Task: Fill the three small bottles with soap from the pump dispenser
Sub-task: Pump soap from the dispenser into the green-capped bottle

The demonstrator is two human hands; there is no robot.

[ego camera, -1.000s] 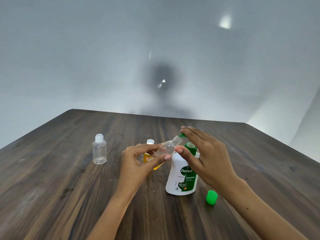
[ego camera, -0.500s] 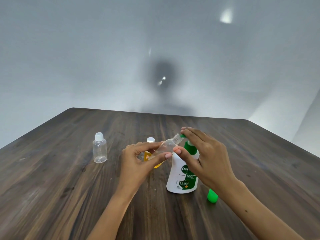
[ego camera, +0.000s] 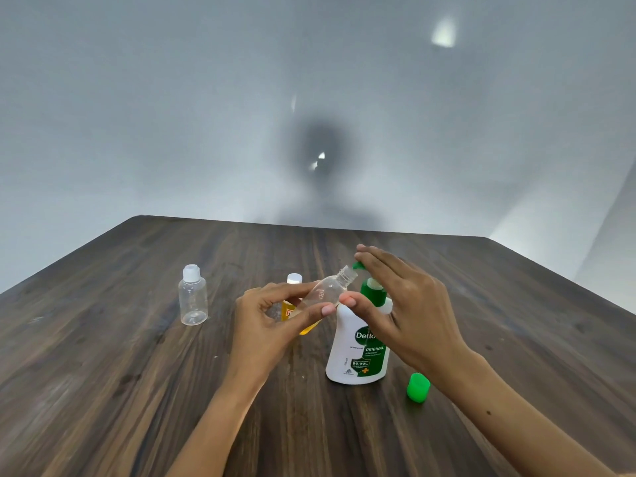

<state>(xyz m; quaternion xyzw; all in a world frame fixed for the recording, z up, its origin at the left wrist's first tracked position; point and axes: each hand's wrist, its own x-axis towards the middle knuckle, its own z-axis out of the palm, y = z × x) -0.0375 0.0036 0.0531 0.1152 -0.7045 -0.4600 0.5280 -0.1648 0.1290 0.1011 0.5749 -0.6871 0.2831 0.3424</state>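
- The pump dispenser [ego camera: 358, 352] is a white bottle standing upright on the wooden table [ego camera: 103, 373]; its label reads "Dettol" (the last letter is covered by the thumb), "ORIGINAL" and "99.99%" on a green shield, and the smaller print is too fine to read.
- Its green pump head [ego camera: 359, 266] sits at the top, nozzle pointing left.
- An uncapped clear small bottle [ego camera: 328, 289] is held tilted, its open threaded neck up and to the right, right at the nozzle tip.
- The left hand [ego camera: 272, 321] pinches this bottle, thumb along the near side and fingers curled round the far side.
- The right hand [ego camera: 409, 304] lies over the pump head with straight fingers on top of it; its thumb reaches down in front of the dispenser's neck, its tip close to the left thumb.
- Behind the left hand stands a small bottle holding yellow liquid [ego camera: 292, 304], white cap on; it carries an orange label that is unreadable.
- Well to the left stands a clear bottle with a white cap [ego camera: 193, 296], upright.
- A loose green cap [ego camera: 418, 387] lies on the table just right of the dispenser's base, beside the right wrist.
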